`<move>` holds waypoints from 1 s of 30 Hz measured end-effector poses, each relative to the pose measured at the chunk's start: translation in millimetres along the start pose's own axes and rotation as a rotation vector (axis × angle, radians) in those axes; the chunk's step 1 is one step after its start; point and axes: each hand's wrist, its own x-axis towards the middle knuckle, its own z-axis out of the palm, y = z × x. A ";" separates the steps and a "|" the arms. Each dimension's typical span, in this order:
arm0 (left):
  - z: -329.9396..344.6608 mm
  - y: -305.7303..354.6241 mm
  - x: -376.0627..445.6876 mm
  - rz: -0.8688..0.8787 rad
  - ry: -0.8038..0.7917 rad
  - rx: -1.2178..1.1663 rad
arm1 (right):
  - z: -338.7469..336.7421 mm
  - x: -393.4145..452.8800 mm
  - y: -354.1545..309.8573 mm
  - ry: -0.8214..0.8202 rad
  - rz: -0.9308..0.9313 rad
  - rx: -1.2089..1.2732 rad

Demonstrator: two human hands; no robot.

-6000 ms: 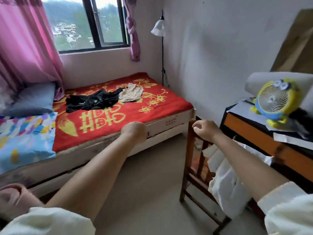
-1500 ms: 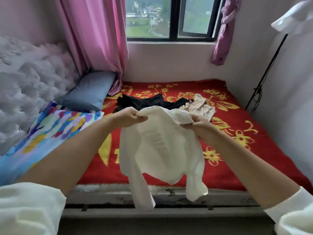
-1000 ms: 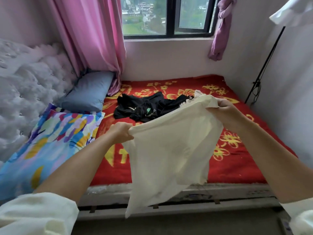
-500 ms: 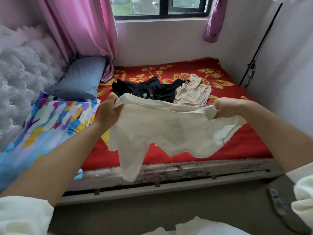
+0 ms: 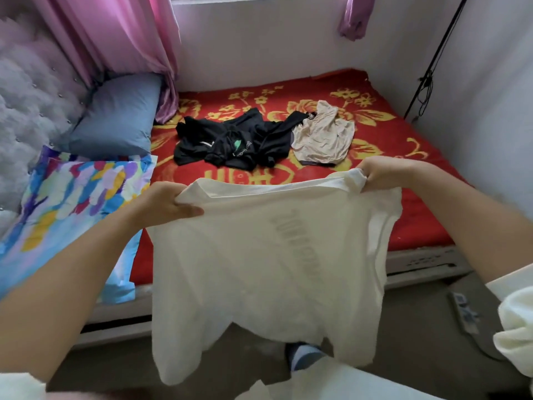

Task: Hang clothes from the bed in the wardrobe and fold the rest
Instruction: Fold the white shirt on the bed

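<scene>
Pinching cream shirt top corners: left hand, right hand.

Home bedroom: bed with red floral blanket, blue pillow, tufted headboard, pink curtain, clothes strewn on it.

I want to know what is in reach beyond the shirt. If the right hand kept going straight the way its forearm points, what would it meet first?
Probably the beige garment lying on the red blanket. The right hand, gripping the white shirt, points up-left toward it; depth is uncertain.
</scene>
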 end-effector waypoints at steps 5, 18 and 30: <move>-14.1 -7.4 44.1 0.004 0.179 0.086 | -14.2 58.5 5.7 0.130 -0.050 0.029; -131.7 16.4 140.6 -0.291 0.488 0.294 | -90.8 274.5 -39.5 0.486 -0.092 -0.130; 100.4 30.3 239.1 -0.659 -1.059 -0.216 | 29.2 350.2 88.6 -0.035 0.038 0.113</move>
